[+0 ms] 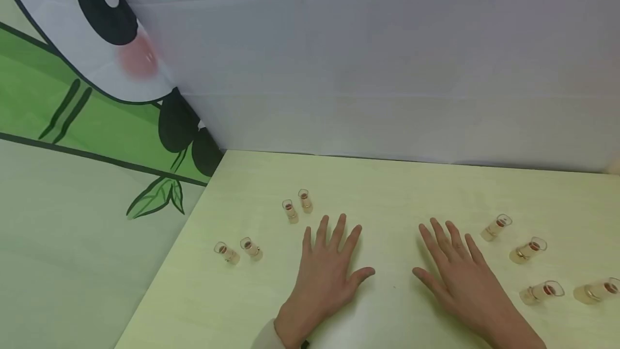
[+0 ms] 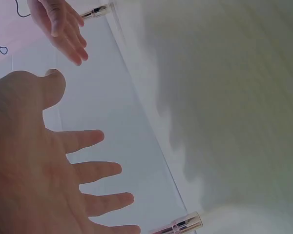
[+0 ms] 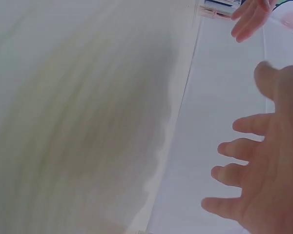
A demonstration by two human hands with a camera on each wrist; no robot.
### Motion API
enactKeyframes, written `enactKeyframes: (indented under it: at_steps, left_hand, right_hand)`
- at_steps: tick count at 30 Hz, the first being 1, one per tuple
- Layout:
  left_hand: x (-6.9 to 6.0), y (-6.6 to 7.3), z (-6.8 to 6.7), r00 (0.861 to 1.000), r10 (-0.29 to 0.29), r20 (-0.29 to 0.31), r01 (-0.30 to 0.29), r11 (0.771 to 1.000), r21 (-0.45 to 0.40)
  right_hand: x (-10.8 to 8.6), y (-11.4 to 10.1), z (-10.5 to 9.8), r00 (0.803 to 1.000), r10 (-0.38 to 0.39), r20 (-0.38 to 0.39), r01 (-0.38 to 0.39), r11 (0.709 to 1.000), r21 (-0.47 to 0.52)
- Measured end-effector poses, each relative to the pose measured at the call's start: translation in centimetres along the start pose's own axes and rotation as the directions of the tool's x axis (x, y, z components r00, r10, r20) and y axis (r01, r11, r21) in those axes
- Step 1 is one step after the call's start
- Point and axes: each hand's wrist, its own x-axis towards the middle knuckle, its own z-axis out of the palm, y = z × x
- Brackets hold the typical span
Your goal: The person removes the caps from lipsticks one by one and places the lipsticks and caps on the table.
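A light sleeve [image 1: 268, 337] is at 7 o'clock from the left hand [image 1: 325, 271]. That hand is over a pale table [image 1: 387, 203], palm down, fingers spread, its grip wide and bare. At its 3 o'clock is the right hand [image 1: 457, 274], just the same: palm down, wide and bare. Two little clear tubes [image 1: 535, 293] are at the right hand's 3 o'clock, one nearer than the other. Two more tubes [image 1: 527, 251] are at its 1 and 2 o'clock. One pair of tubes [image 1: 251, 250] is between the left hand's 9 and 10 o'clock, and a last pair [image 1: 291, 213] is at 11 o'clock, near its fingertips. Behind, at 12 o'clock, is a creased pale sheet [image 1: 387, 58], and at 10 o'clock a big cartoon [image 1: 97, 63].
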Motion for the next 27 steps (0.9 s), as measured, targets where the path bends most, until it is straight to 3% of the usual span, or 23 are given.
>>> enactKeyframes:
  at_steps: [3, 7, 11, 15, 21, 27]
  left_hand:
    - [0.2, -0.1, -0.1, 1.0, -0.007, -0.027, 0.007, 1.0, 0.006]
    - [0.4, -0.5, -0.2, 0.991, -0.009, -0.13, 0.008, 1.0, -0.004]
    - [0.6, -0.8, -0.2, 0.966, -0.015, -0.257, 0.007, 0.999, -0.035]
    - [0.7, -1.0, -0.5, 0.941, -0.035, -0.337, 0.005, 0.996, -0.09]
    - [1.1, -1.5, -0.8, 0.928, -0.074, -0.366, 0.018, 0.988, -0.155]
    - [1.8, -2.2, -1.5, 0.918, -0.096, -0.384, 0.033, 0.985, -0.168]
  right_hand:
    - [0.3, -0.1, -0.1, 1.0, 0.009, -0.021, -0.009, 1.0, 0.01]
    - [0.7, -0.2, -0.1, 0.994, 0.002, -0.107, 0.001, 1.0, 0.032]
    - [1.2, -0.2, 0.0, 0.975, -0.033, -0.219, 0.053, 0.995, 0.085]
    - [1.8, -0.3, 0.2, 0.958, -0.046, -0.283, 0.089, 0.986, 0.14]
    - [2.5, -0.9, 0.2, 0.967, 0.014, -0.255, 0.042, 0.977, 0.211]
    - [3.4, -1.5, 0.5, 0.969, 0.058, -0.242, 0.018, 0.953, 0.301]
